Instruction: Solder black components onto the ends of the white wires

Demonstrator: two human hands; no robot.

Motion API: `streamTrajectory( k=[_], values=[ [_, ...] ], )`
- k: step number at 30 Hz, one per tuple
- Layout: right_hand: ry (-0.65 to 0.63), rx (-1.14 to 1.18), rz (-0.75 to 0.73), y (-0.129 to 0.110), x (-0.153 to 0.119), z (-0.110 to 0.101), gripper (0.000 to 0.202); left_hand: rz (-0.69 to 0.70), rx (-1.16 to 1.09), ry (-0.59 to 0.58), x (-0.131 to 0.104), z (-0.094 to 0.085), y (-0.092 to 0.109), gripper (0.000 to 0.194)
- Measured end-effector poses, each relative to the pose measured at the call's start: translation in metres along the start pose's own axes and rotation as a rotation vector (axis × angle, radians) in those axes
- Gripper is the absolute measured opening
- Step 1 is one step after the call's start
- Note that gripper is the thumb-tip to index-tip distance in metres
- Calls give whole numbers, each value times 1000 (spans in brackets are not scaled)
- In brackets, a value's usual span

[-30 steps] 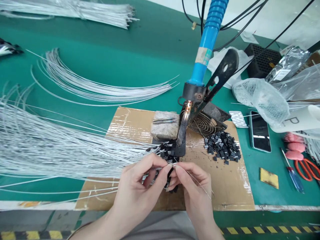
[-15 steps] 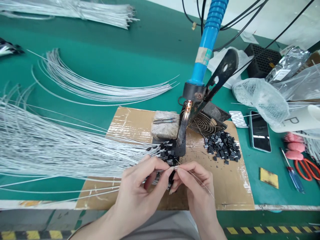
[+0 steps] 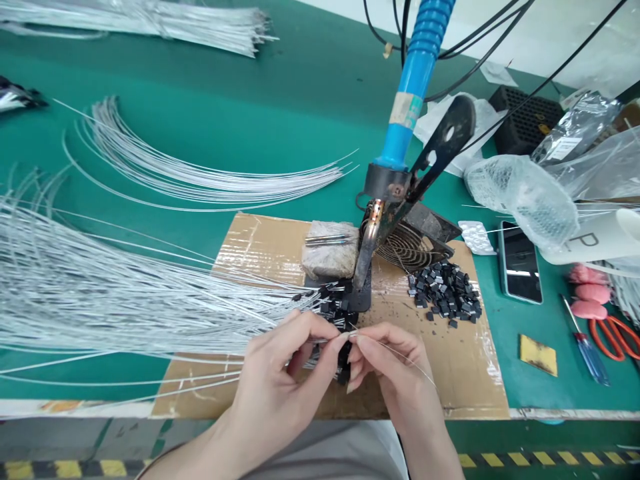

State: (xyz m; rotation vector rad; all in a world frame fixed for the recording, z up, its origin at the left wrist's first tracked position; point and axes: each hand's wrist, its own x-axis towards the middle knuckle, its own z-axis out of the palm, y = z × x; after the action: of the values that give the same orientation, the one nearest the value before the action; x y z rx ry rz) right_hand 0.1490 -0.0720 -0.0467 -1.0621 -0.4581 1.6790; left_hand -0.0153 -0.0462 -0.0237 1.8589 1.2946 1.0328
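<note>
My left hand is closed, with thumb and forefinger pinching the end of a white wire; most of that wire is hidden behind the fingers. My right hand meets it fingertip to fingertip, pinched on a thin silvery wire that trails out to the lower right. Just beyond the fingers lie wire ends with small black connectors. They belong to a thick bundle of white wires spreading leftward. A soldering iron in a stand points its tip down above the black pieces.
Loose black connectors are heaped on the cardboard sheet. Behind stand a whitish block and a round-grilled fan. On the right lie a phone, yellow sponge, screwdriver and orange-handled scissors.
My right hand has shifted and turned slightly, its lower fingers moving a little rightward; the thin wire's trailing end has swung right. My left hand stays almost still.
</note>
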Motion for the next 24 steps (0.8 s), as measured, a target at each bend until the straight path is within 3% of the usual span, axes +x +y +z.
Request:
streamTrajectory(
  k=[11,18,24],
  values=[
    [57,53,9,-2,-1,9,23,44,37,67,-7,9,-3,20],
    [93,137,-33,6,-3,16,19,-3,37,102,-6,14,2,20],
    [177,-63,-89,7,-5,22,20,-80,0,97,-4,13,4,17]
  ],
)
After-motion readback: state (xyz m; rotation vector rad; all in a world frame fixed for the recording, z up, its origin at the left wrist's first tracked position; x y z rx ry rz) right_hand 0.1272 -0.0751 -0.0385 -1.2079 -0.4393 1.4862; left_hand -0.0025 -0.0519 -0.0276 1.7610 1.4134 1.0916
